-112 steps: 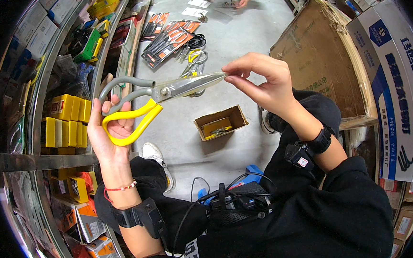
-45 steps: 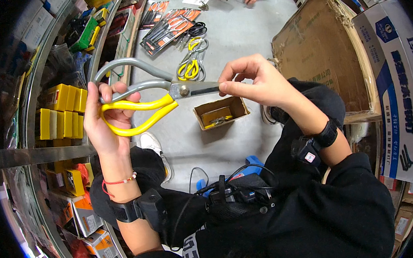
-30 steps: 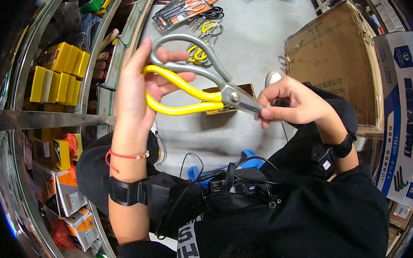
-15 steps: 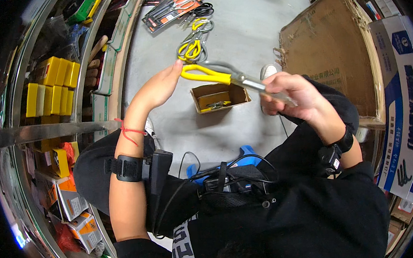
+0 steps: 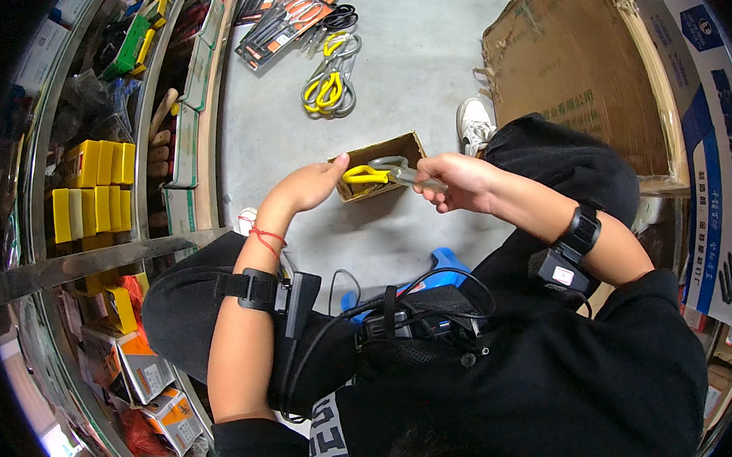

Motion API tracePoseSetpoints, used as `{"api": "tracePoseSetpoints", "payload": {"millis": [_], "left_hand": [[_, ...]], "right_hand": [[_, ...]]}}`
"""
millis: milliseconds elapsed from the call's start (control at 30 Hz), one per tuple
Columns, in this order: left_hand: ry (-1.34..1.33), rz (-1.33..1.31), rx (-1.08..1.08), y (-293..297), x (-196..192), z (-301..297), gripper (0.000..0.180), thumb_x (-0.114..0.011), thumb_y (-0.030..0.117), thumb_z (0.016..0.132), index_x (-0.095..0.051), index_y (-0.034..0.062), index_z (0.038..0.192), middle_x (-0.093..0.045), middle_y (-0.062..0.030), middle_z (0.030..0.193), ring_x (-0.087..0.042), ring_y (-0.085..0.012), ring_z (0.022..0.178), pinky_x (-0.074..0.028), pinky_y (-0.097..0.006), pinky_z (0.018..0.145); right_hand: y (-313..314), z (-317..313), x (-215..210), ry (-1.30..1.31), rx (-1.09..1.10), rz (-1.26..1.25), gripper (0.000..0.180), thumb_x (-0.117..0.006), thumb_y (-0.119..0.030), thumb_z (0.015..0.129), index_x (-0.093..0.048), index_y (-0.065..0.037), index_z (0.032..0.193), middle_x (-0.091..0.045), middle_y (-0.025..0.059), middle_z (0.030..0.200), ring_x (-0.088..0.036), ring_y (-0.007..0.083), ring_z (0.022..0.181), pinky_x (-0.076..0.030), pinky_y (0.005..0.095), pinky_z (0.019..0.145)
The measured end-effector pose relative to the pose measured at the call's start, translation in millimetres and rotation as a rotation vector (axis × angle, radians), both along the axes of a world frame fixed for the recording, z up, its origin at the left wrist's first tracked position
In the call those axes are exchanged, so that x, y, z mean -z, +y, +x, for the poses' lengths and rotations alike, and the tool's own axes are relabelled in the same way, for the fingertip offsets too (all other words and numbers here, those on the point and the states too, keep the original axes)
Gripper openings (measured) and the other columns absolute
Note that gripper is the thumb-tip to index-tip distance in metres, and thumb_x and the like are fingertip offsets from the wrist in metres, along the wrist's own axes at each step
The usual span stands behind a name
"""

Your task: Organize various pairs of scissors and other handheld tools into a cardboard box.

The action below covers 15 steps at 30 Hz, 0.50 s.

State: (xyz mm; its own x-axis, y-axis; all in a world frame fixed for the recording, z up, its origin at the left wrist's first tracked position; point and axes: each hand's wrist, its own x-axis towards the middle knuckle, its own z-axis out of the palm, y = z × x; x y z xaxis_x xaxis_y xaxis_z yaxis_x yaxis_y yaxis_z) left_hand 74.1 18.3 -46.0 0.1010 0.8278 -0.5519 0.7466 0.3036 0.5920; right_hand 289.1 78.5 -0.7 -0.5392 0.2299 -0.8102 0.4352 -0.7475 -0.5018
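A pair of scissors [image 5: 368, 175] with one yellow and one grey handle loop is in my right hand [image 5: 458, 182], whose fingers are closed round the blades. Its loops point left, over the mouth of a small open cardboard box [image 5: 415, 146] on the floor. At that box's left side is my left hand [image 5: 308, 186], fingers stretched out with their tips by the rim and the yellow loop. Whether they touch either is unclear. The scissors largely cover the box's contents. Further off on the floor, several yellow- and grey-handled scissors [image 5: 328, 93] lie in a pile.
Carded black-handled scissors [image 5: 288, 30] lie at the far left of the floor. Metal shelving [image 5: 105, 257] with yellow boxes [image 5: 94, 164] runs along my left. A big cardboard carton [image 5: 559, 71] and a blue-white carton [image 5: 712, 145] stand right. Low between my legs is a blue object [image 5: 445, 261].
My right hand has brought the scissors down and leftward to the small box. My left hand has lowered to its left side. The box now sits at a different tilt.
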Motion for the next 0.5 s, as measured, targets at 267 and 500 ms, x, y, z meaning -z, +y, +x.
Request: {"api": "tracePoseSetpoints", "payload": {"millis": [267,500], "left_hand": [[0.128,-0.055,0.164,-13.6,3.2,19.2,0.037,-0.043,0.038,0.073,-0.057,0.0071,0.088,-0.056,-0.0154,0.082,-0.053,-0.0273,0.078,-0.039,-0.032,0.072],[0.072,-0.290,0.363,-20.5,17.6,28.2,0.036,-0.041,0.038,0.076,-0.058,0.0092,0.087,-0.057,-0.0110,0.083,-0.053,-0.0235,0.076,-0.039,-0.030,0.071]], "right_hand": [[9.7,-14.1,54.7,-0.171,0.077,-0.035,0.007,-0.046,-0.014,0.067,-0.047,-0.007,0.069,-0.050,0.0005,0.059,-0.041,0.0079,0.045,-0.039,0.0210,0.045],[-5.5,-19.3,84.1,-0.191,0.159,-0.121,0.011,-0.040,-0.015,0.077,-0.045,-0.005,0.079,-0.053,0.0040,0.064,-0.050,0.0101,0.052,-0.044,0.0185,0.045]]}}
